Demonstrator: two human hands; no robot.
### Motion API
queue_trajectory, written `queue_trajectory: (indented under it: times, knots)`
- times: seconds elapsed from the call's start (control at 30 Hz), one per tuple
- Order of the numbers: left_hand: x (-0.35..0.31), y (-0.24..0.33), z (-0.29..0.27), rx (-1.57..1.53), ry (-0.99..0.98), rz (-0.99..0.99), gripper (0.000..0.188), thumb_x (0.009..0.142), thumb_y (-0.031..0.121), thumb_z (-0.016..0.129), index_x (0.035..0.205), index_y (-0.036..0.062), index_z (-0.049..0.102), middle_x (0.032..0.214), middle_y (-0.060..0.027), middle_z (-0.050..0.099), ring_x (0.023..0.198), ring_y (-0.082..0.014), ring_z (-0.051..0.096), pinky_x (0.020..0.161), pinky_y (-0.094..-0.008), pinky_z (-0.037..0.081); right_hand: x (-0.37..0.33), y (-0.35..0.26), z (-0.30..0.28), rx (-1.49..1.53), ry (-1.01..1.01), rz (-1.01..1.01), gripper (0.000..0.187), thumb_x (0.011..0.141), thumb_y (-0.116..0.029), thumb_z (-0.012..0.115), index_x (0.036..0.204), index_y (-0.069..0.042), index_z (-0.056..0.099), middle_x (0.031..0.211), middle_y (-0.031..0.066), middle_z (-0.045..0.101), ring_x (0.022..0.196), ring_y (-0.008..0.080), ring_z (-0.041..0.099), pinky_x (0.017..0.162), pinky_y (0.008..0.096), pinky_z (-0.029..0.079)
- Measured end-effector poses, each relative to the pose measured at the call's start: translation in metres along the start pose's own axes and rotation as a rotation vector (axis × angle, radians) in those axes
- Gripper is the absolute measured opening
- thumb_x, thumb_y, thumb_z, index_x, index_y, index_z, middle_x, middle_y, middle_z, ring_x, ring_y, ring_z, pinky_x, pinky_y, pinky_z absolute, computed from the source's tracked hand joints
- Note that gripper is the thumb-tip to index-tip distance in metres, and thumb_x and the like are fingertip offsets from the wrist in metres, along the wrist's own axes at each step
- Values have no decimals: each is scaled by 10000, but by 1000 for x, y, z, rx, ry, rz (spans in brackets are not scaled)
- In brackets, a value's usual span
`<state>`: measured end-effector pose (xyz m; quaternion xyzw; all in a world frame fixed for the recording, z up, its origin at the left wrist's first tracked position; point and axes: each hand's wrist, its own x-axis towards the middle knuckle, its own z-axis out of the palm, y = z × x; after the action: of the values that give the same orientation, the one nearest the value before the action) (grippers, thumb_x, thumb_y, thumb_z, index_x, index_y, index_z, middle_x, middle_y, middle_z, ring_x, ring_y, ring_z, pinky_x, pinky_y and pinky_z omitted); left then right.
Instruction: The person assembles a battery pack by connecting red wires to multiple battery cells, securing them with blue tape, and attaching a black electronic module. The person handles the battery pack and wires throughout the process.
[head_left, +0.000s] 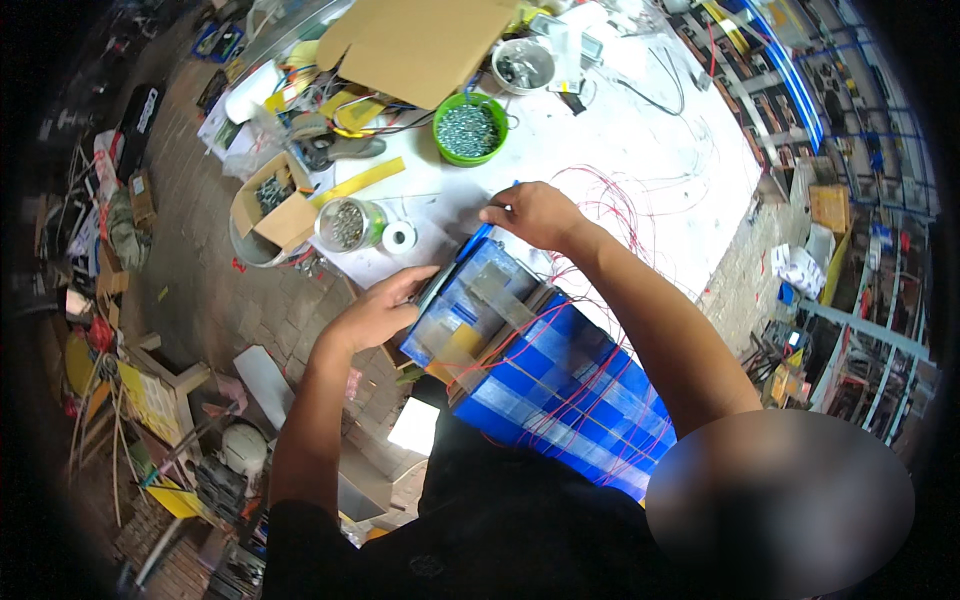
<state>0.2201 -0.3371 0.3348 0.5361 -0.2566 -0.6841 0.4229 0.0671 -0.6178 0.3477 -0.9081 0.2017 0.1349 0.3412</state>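
A long blue block (560, 370), banded with clear tape and looking like a wrapped battery pack, lies slantwise between me and the white table. My left hand (375, 312) holds its far left end, fingertips along the edge and thumb toward the near side. At the same end, my right hand (538, 216) is closed in a pinch around a slim blue tool (476, 243); its kind is unclear, and the fingers cover its middle. Thin red wires (540, 340) run loosely across the block and onto the table.
On the white table (570, 130) stand a green bowl (468, 130) of small metal parts, a white bowl (523, 66), a clear jar (350, 225), a tape roll (399, 236) and a cardboard sheet (415, 45). An open carton (275, 205) sits at its left edge. Clutter fills the floor's left side.
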Motion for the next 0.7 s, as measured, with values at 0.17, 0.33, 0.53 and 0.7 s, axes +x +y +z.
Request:
queue_trajectory:
  times: [0.17, 0.33, 0.53, 0.7]
  knots:
    - [-3, 7, -5, 61, -27, -68, 705, 884, -93, 489, 1572, -32, 343, 1547, -159, 471, 1445, -225, 444, 1188, -351, 352, 3, 2, 0, -94, -127, -86, 368, 1002, -285, 483, 1002, -22, 740, 1026, 221, 733, 998, 427, 682, 906, 486, 542]
    - [-5, 29, 8, 67, -16, -99, 740, 858, -152, 428, 1579, -29, 318, 1551, -177, 465, 1461, -234, 435, 1209, -365, 327, 9, 23, 8, 89, -139, -161, 357, 996, -288, 495, 1018, -32, 743, 1027, 216, 734, 977, 427, 681, 898, 477, 541]
    - [-4, 25, 24, 134, 81, -69, 721, 841, -176, 395, 1545, -39, 330, 1523, -192, 477, 1474, -253, 418, 1230, -377, 293, 20, 44, 18, 228, -155, -207, 302, 986, -287, 580, 1081, -66, 764, 1010, 194, 747, 931, 404, 680, 866, 443, 535]
    - [3, 17, 27, 196, 147, -11, 634, 871, -141, 394, 1496, -35, 381, 1476, -168, 505, 1422, -249, 465, 1205, -364, 318, 25, 51, 28, 276, -204, -188, 274, 971, -290, 638, 1058, -70, 776, 976, 180, 756, 917, 365, 699, 848, 428, 535]
